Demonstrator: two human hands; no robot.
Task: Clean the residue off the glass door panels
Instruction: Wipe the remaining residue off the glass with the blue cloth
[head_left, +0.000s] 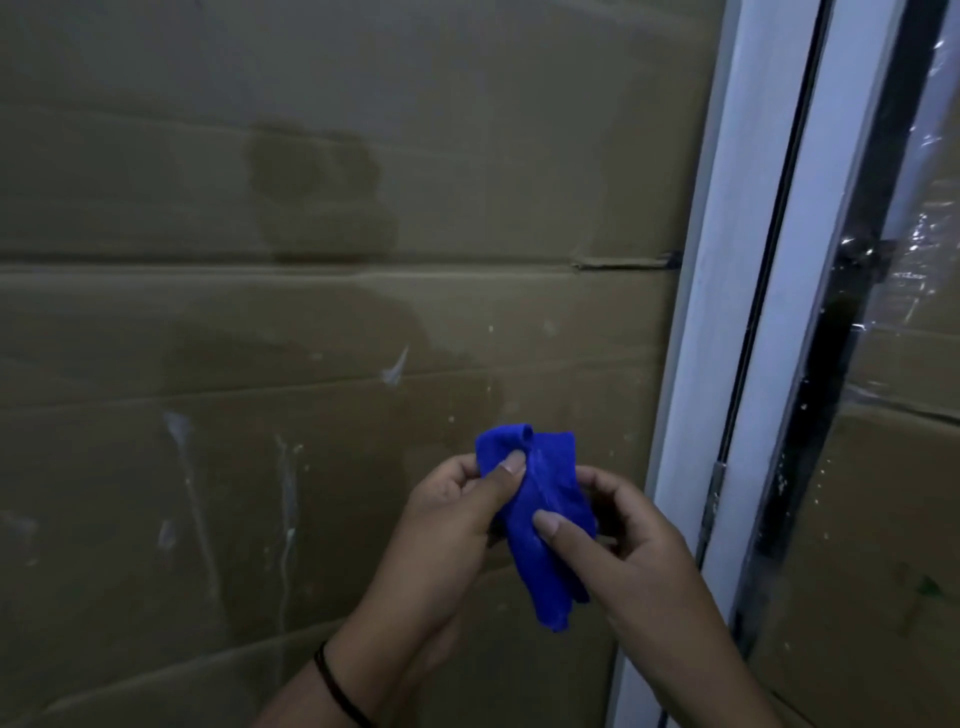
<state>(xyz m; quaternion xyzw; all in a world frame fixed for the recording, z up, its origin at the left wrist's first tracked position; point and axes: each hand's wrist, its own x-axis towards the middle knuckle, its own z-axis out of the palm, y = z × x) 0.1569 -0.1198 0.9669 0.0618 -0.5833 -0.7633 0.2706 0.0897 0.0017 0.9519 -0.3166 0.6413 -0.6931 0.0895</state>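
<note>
While both hands bunch a blue cloth (540, 519), streaks mark the glass panel (311, 260).

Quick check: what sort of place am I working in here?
Probably a building under renovation: the white-framed glass door is backed by cardboard sheets, and the glass bears pale paint-like streaks.

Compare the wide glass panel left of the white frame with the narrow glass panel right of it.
The wide left glass panel carries white streaks and specks of residue; the narrow right glass panel shows crinkled clear film and shiny glare. The left fills most of the view; the right is a sliver. Both have brown cardboard behind them.
</note>
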